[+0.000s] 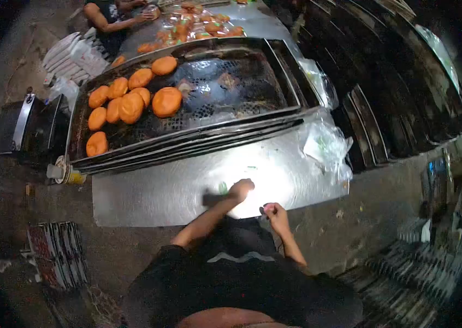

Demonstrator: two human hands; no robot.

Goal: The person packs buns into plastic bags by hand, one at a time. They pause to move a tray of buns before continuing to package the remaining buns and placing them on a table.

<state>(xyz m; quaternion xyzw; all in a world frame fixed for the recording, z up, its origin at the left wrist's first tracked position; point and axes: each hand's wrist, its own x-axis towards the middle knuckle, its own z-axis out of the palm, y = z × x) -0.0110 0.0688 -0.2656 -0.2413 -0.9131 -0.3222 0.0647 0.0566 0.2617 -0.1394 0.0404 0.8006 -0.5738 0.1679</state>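
Observation:
My left hand [240,189] is low over the brightly lit part of the metal table [138,199], its fingers curled; glare and blur hide whatever may be in them. Beside it shows a small green patch [223,187], and another green mark [251,167] lies farther up. At the table's near edge my right hand [278,217] pinches a small pinkish thing [268,207] whose kind I cannot make out. Beyond both hands, round orange-brown buns [166,102] sit mostly on the left of a dark baking tray [231,117], the top one of a stack.
Clear plastic bags [324,145] with green print lie at the table's right. Bagged buns [198,24] are heaped behind the trays, near another person [112,22]. Dark trays [373,71] stand along the right. A stack of slatted dark objects [59,254] is on the floor at left.

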